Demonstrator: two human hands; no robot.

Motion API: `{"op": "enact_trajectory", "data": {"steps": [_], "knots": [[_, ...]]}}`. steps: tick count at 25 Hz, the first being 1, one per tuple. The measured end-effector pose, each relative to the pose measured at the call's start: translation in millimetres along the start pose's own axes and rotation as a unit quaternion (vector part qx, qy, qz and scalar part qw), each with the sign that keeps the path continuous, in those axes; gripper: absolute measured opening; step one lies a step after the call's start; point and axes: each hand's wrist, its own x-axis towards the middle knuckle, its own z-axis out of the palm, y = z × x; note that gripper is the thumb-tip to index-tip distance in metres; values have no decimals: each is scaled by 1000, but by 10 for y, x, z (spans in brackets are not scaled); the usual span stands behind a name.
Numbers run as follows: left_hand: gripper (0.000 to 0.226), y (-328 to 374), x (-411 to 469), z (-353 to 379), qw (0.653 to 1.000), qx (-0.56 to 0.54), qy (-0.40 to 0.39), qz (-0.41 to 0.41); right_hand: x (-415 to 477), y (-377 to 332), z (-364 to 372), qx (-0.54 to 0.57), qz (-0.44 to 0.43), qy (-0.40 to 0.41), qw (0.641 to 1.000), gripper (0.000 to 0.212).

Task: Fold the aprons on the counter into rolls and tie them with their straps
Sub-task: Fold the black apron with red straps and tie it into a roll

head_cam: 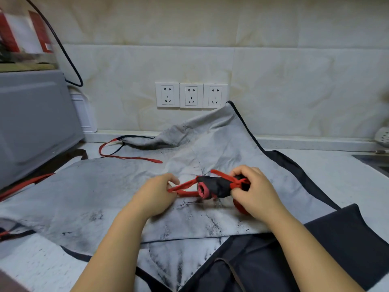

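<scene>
A small rolled apron (216,186), dark outside with a pink-red inner layer showing at its left end, lies across the middle of the counter. Red straps wrap around it. My right hand (254,191) grips the roll's right end where the red strap crosses in a knot. My left hand (156,193) pinches the red strap ends (184,187) that stretch leftward from the roll. Under both hands a grey-white apron (94,186) with dark trim lies spread flat. A dark navy apron (347,245) lies at the lower right.
A grey microwave (33,123) stands at the left. Three white wall sockets (191,95) sit on the tiled back wall. A loose red strap (130,158) trails over the counter behind the spread apron. A sink edge (374,160) shows at the far right.
</scene>
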Motion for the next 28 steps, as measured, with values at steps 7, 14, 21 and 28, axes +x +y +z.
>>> {"op": "enact_trajectory", "data": {"steps": [7, 14, 21, 28], "knots": [[62, -70, 4, -167, 858, -405, 257, -182, -109, -211, -103, 14, 31, -147, 989, 27], [85, 192, -50, -254, 588, -806, -53, 29, -128, -290, 47, -85, 72, -200, 973, 26], [61, 201, -65, -180, 468, -819, -294, 152, -133, -351, 138, 106, 30, -45, 993, 75], [55, 345, 85, -591, 610, -753, -240, 60, 207, -484, 78, 236, 119, 12, 964, 74]]}}
